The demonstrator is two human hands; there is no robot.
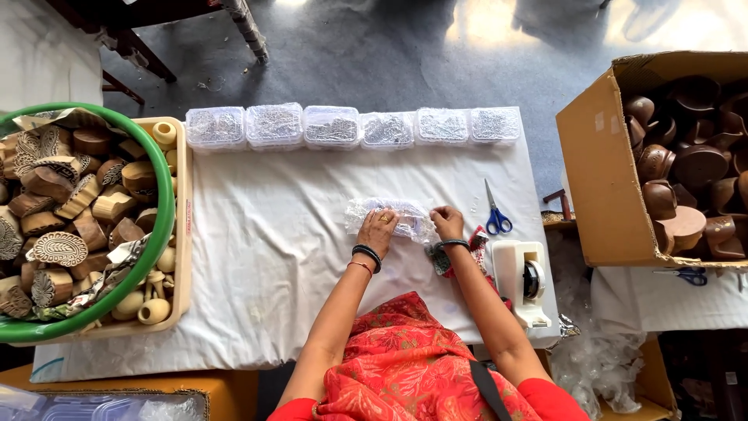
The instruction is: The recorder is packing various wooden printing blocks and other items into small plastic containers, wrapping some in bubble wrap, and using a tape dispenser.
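Bundle: a bubble-wrapped parcel (389,217) lies mid-table on the white cloth (273,257).
Left hand (378,230): pressed flat on top of it.
Right hand (448,222): fingers curled, pinching its right end.
Nearby: scissors (495,212), tape dispenser (522,279).

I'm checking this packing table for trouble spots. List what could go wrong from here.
1. Both hands, left hand and right hand, press on the bubble-wrapped bundle; if either lifts off, the loose wrap may spring open.
2. The scissors lie close to the right forearm, so a sideways reach could catch the blades.
3. The tape dispenser sits near the table's right edge, and an elbow could knock it off.
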